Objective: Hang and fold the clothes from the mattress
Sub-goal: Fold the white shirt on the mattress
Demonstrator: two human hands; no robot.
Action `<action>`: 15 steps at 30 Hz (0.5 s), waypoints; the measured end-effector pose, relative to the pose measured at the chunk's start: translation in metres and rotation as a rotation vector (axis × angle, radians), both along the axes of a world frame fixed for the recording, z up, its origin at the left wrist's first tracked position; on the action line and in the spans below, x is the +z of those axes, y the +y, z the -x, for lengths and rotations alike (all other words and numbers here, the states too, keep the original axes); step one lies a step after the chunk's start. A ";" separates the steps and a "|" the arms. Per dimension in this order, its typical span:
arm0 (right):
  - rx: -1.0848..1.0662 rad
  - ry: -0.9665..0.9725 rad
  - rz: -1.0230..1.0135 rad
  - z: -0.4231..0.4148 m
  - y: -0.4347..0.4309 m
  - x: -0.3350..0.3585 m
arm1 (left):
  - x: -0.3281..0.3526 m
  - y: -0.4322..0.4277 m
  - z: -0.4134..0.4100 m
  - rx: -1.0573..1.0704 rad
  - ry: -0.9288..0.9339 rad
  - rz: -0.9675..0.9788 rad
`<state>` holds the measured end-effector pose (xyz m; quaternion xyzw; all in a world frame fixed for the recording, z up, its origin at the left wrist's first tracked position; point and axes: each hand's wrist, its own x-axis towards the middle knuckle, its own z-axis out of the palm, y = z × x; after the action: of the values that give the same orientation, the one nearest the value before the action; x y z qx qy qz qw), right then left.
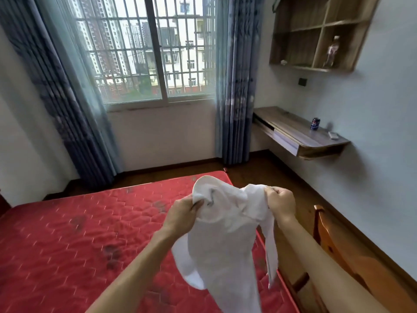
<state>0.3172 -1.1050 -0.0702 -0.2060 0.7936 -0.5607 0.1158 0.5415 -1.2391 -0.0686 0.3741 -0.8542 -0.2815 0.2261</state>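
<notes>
A white shirt [225,240] held up above the red mattress's [67,233] near right edge.
Left hand [182,213] and right hand [281,203] each pinch its top; a loose pinch could let it slip and crumple.

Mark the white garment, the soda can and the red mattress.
white garment [225,242]: head view, on the hanging middle of the cloth.
soda can [316,124]: head view, middle of its side.
red mattress [67,233]: head view, bare quilted top.

Arms outstretched, left grip [184,211] and right grip [281,203] each pinch white garment [225,245].
</notes>
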 end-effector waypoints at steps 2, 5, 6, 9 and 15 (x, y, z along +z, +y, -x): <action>-0.068 0.069 -0.070 0.009 0.011 -0.014 | 0.019 -0.010 0.006 0.058 -0.199 0.262; -0.043 0.093 -0.187 0.017 0.019 -0.028 | 0.046 -0.020 0.013 0.128 -0.327 0.404; 0.001 0.097 -0.274 0.016 0.019 -0.027 | 0.054 -0.022 0.014 0.138 -0.332 0.452; 0.168 0.160 -0.570 0.010 0.014 -0.021 | 0.069 -0.028 0.020 0.128 -0.304 0.602; 0.792 0.134 -0.170 -0.041 -0.022 0.017 | 0.108 -0.017 0.039 0.063 -0.142 0.334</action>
<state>0.3583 -1.1272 -0.0534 -0.5212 0.7022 -0.3908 0.2872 0.5030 -1.2562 0.0394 0.3768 -0.8908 -0.1014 0.2330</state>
